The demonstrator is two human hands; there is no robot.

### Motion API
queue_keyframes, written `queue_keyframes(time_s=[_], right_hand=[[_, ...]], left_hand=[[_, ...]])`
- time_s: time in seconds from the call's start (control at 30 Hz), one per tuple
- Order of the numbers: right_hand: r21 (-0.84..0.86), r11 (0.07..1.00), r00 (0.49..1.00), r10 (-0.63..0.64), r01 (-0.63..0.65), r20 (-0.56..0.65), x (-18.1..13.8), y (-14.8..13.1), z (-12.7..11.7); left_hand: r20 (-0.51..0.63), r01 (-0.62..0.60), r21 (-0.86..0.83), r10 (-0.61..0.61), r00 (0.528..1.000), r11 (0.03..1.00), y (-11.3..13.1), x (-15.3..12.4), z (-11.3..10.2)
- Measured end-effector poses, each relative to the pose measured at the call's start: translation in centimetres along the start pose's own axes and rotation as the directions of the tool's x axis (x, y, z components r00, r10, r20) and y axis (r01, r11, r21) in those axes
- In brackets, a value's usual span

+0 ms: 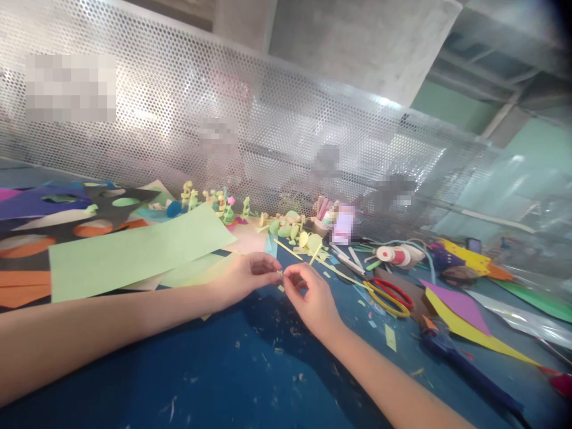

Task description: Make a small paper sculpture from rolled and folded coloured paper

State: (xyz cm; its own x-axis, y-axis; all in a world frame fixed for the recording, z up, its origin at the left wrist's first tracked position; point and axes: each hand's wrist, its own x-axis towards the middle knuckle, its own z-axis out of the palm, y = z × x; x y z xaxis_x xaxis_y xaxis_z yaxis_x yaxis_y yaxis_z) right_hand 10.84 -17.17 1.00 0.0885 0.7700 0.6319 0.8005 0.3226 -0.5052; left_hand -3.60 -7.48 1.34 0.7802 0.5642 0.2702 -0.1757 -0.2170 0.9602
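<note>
Above the blue table, my left hand (pixel 250 274) and my right hand (pixel 313 301) meet fingertip to fingertip. Both are closed in a pinch on a small pale green piece of paper (pixel 280 273), mostly hidden by the fingers. Just beyond the hands are two thin yellow paper strips (pixel 288 249); whether they touch the fingers I cannot tell. Behind them lies a cluster of small yellow-green paper shapes (pixel 290 229). A large light green paper sheet (pixel 134 253) spreads to the left of my left hand.
Scissors with red and yellow handles (pixel 393 301) lie right of my hands, near a blue glue gun (pixel 465 372). Purple and yellow sheets (pixel 460 310), a white-and-red spool (pixel 393 256) and a phone (pixel 343 223) are farther off. A perforated metal screen (pixel 277 137) stands behind the table.
</note>
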Motion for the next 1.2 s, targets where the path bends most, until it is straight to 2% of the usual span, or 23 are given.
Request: queue_keyframes(time_s=[0.3,0.67,0.9,1.07,1.2], right_hand=[[-0.003,1.0,1.0,0.028,-0.028,-0.014,0.1,0.14,0.02],[-0.015,1.0,1.0,0.027,-0.027,0.002,0.01,0.26,0.16],[-0.041,0.999,0.999,0.032,-0.034,-0.033,0.03,0.28,0.2],[-0.041,0.998,0.999,0.043,-0.044,-0.017,0.02,0.37,0.24],[-0.057,0.997,0.999,0.052,-0.051,0.014,0.06,0.46,0.29]], left_hand=[[0.014,0.001,0.031,-0.001,1.0,1.0,-0.2,0.13,0.04],[-0.029,0.007,0.015,-0.007,1.0,1.0,-0.24,0.23,0.04],[-0.022,-0.001,0.022,0.001,1.0,1.0,-0.54,0.21,-0.07],[-0.027,0.019,0.035,-0.018,0.999,0.999,-0.38,0.24,0.03],[0.011,0.015,0.057,-0.016,1.0,0.998,-0.14,0.2,0.18]])
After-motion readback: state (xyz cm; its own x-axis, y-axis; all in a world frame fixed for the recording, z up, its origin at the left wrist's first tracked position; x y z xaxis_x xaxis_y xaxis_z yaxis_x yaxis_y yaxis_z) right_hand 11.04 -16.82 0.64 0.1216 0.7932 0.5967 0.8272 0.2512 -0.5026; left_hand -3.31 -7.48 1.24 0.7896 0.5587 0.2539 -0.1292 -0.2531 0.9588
